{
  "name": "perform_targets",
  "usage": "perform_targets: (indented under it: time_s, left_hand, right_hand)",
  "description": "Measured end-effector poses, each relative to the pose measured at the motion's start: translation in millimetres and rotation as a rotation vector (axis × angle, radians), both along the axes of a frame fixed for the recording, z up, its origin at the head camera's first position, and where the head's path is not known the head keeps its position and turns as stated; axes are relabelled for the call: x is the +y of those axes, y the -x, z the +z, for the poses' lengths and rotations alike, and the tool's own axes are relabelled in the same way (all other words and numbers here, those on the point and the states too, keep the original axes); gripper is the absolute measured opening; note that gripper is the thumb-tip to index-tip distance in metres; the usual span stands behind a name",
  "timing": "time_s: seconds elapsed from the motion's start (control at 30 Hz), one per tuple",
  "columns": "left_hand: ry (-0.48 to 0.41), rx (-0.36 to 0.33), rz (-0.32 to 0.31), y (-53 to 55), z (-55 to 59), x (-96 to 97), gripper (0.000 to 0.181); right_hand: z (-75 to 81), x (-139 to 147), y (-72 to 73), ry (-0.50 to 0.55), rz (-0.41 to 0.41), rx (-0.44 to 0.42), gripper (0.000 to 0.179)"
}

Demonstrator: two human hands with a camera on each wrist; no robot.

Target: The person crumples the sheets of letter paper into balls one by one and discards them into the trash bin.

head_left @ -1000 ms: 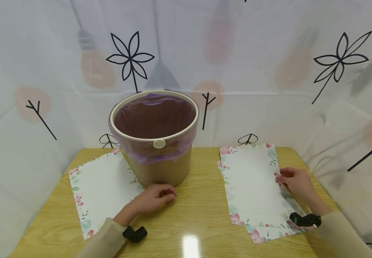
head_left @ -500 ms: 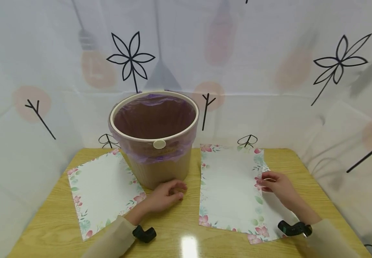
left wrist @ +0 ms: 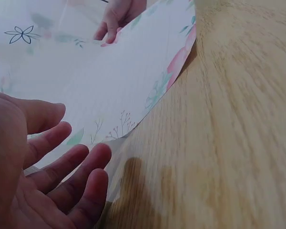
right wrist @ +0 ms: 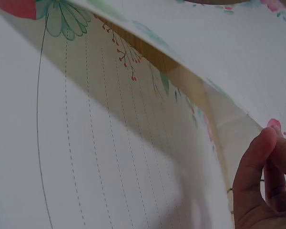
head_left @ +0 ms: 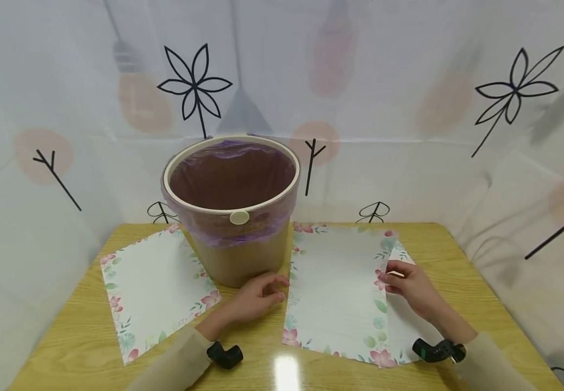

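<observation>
My right hand point(head_left: 411, 288) pinches the right edge of a white sheet of paper with a floral border point(head_left: 336, 293). That sheet slants over a second floral sheet point(head_left: 401, 331), which is partly hidden beneath it; in the right wrist view the lower sheet point(right wrist: 86, 143) shows faint dashed lines. The held sheet's edge is raised off the lower one there. My left hand point(head_left: 257, 298) has loosely bent fingers and holds nothing. It lies beside the held sheet's left edge, in front of the bin; whether the fingertips touch the paper, I cannot tell.
A beige waste bin point(head_left: 243, 260) with a purple liner stands at the back, left of centre. To its left, a third floral sheet point(head_left: 157, 288) lies flat on the wooden table point(head_left: 76, 326). A patterned white cloth point(head_left: 389, 163) hangs behind the table.
My right hand has carried the upper sheet leftward, uncovering part of the sheet beneath. My left hand has shifted slightly right, closer to the carried sheet.
</observation>
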State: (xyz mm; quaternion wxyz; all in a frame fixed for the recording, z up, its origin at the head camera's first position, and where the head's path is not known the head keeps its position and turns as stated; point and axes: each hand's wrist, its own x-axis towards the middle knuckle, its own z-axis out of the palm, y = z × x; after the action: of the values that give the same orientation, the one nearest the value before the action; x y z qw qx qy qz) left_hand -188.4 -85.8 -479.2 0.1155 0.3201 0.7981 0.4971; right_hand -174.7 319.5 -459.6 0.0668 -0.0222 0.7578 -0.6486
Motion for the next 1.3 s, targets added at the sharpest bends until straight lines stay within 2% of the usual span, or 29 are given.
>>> perform_targets:
  time_s: [0.13,0.27,0.4,0.57,0.7,0.9,1.03,1.2,1.3]
  left_hand:
    - [-0.048,-0.003,-0.01,-0.3,0.1,1.4,0.028]
    - [-0.143,-0.031,-0.033,-1.7,3.2,3.9,0.032]
    - [-0.21,-0.048,-0.027,-3.5,5.8,4.9,0.035]
    - [-0.25,0.008,-0.031,-3.4,4.8,8.4,0.038]
    - [-0.292,0.049,-0.044,-1.6,2.0,14.0,0.038]
    - [-0.359,-0.012,-0.074,-1.8,0.9,22.9,0.039]
    - [-0.342,-0.007,-0.101,-3.8,2.2,29.3,0.041]
    - [-0.243,0.131,-0.092,-6.7,5.5,36.8,0.043]
    - [-0.177,0.184,-0.077,-7.5,8.0,40.1,0.044]
  right_hand:
    - [-0.6,0.3,-2.0,0.044,0.002,-0.014,0.014]
    - [-1.4,-0.4,-3.9,0.069,-0.003,-0.007,0.01]
    - [0.2,-2.8,-6.4,0.063,-0.039,-0.014,0.019]
    - [1.7,-9.7,-8.3,0.065,-0.104,-0.036,0.031]
    - [1.7,-18.0,-9.6,0.097,-0.123,-0.01,0.026]
    - [2.7,-32.6,-13.7,0.134,-0.081,0.047,0.028]
    - [3.7,-43.6,-14.0,0.147,-0.06,0.05,0.032]
    - [6.0,-57.5,-14.7,0.157,-0.067,0.019,0.032]
    - [7.9,-64.4,-15.8,0.179,-0.078,0.001,0.03]
